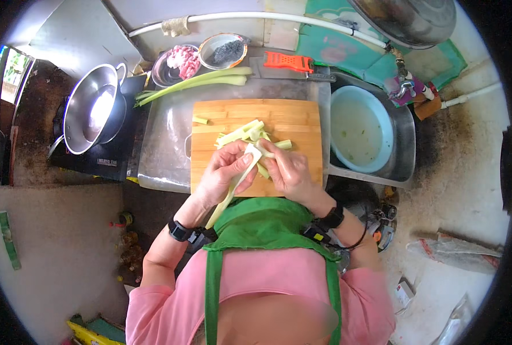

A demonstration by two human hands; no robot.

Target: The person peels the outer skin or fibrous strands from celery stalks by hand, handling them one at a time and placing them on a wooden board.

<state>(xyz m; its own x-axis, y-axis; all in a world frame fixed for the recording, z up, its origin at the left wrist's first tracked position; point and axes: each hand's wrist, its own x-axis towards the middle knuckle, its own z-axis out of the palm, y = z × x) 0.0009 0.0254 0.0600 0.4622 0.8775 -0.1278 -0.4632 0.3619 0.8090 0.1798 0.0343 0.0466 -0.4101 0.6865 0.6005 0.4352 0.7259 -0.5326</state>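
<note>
My left hand [225, 169] grips a long pale celery stalk [234, 185], which slants down past the wrist toward the green apron. At the stalk's upper end, my right hand [289, 167] pinches a small piece of celery [264, 148] between thumb and fingers. Whether this piece is still joined to the stalk cannot be told. Both hands are above the near half of a bamboo cutting board [295, 116]. Short celery pieces [243, 133] lie heaped just beyond the fingers, partly hidden by them. One lone celery piece [200, 120] rests by the board's left edge.
Whole celery stalks [204, 80] lie behind the board, near a bowl of sliced raw meat [182, 62] and another bowl [222, 51]. An orange grater [288, 62] lies beside a knife [320, 77]. A wok [94, 110] stands left; a blue basin [361, 129] sits in the sink.
</note>
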